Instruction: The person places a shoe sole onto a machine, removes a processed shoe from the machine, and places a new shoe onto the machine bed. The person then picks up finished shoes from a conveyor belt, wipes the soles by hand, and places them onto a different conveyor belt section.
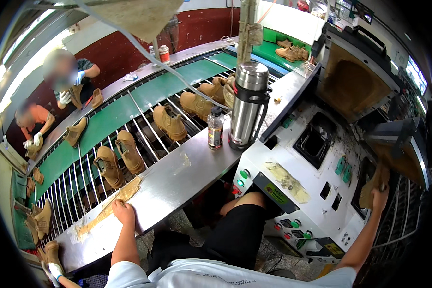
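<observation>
- As it stretches away beyond the left grip, the conveyor, green with metal rods, is the largest thing; a pair of tan shoes stands on its rods, just past that grip.
- The white machine fills the space to the left of the right grip, its dark opening just beside it.
- The metal desk lies under the left grip and runs off to its right.
- Yellowish tape covers the desk beside and beneath the left grip.
- A steel flask stands upright between the two grips, farther out than either.
- The brown boot is in the right grip, which is closed around it.
- A small bottle stands upright just left of the flask.
- The left grip rests with curled fingers; whether it pinches anything, I cannot tell.
</observation>
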### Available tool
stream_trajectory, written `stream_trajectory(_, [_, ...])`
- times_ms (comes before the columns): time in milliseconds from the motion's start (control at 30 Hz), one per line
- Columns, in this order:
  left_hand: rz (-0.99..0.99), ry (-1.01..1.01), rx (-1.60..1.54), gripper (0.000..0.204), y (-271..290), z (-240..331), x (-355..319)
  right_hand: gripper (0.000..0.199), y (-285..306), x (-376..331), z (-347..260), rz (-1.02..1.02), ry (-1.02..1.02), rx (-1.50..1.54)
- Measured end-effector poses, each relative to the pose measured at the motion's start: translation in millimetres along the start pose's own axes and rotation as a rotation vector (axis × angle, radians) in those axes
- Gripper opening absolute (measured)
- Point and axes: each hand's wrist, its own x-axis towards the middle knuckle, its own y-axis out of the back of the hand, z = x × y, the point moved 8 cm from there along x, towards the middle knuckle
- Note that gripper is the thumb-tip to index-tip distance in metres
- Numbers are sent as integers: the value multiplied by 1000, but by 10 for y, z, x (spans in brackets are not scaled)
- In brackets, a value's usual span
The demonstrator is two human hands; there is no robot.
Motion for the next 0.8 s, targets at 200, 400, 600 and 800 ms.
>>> stream_trajectory(200, [-85, -405, -220, 21, 121, 749, -208, 91, 243, -1315, 591, 566, 154, -20])
stream_trajectory(400, [-514, -590, -721, 25, -151, 2229, -1095, 92, 200, -1524, 737, 465, -45, 613])
stream_trajectory(600, [-1573, -413, -1556, 47, 268, 4086, -1743, 84, -348, -2163, -509, -171, 18, 1386])
stream_trajectory(800, [-2117, -322, -1670, 96, 945, 4392, -1464, 92, -708, -3597, -2750, -1099, 319, 1098])
